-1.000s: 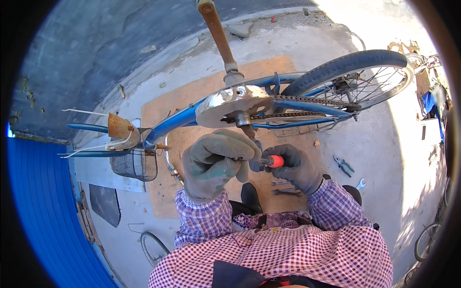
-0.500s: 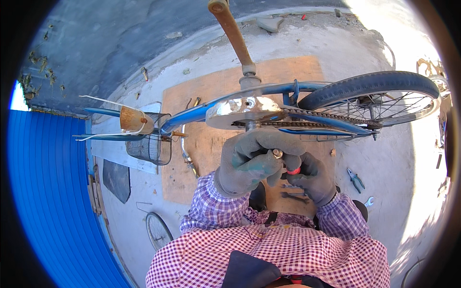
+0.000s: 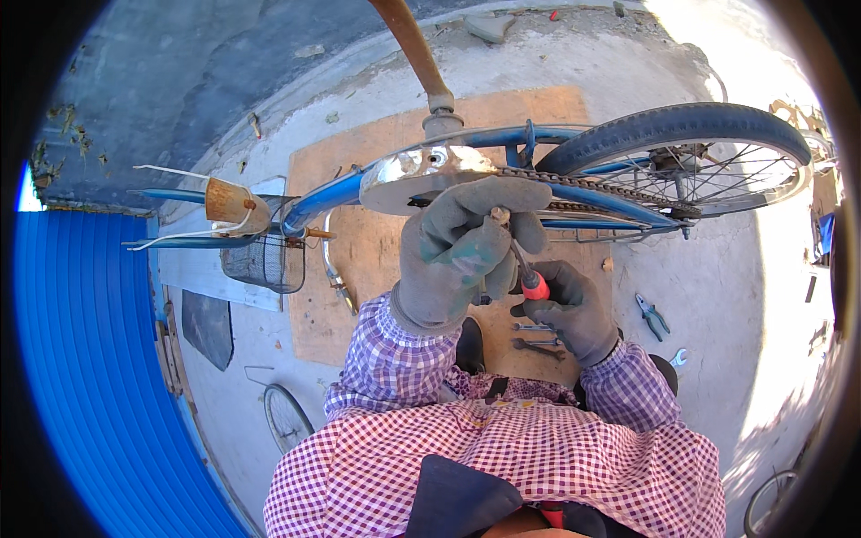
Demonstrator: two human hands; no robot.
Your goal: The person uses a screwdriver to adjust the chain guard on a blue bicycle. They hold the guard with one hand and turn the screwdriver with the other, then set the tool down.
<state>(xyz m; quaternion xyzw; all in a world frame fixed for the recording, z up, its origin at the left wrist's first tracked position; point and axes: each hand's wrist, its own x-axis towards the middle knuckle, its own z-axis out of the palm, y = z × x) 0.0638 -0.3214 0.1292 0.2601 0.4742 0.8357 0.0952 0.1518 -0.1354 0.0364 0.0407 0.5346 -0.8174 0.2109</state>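
My left hand [image 3: 453, 251], in a grey glove, pinches a small metal piece [image 3: 500, 216] with a rounded end. What kind of piece it is cannot be made out. In my gloved right hand [image 3: 578, 312] is a red-handled screwdriver [image 3: 534, 285]. Its shaft points up toward the metal piece, and the tip is hard to see by the left fingers. Just beyond my hands lies the blue bicycle frame [image 3: 334, 195], with a shiny chain guard [image 3: 408, 175], a chain [image 3: 596, 199] and a rusty crank arm [image 3: 414, 49].
Pliers [image 3: 652, 317] and a wrench [image 3: 679, 357] lie on the floor at right. More wrenches [image 3: 538, 345] rest on the wooden board [image 3: 327, 336] beneath. The rear wheel [image 3: 691, 148] extends right; a wire basket [image 3: 260, 264] and a blue corrugated wall [image 3: 90, 359] are left.
My right hand has drawn down slightly from the left, so more of the screwdriver's red handle and its shaft show. The view has shifted a little.
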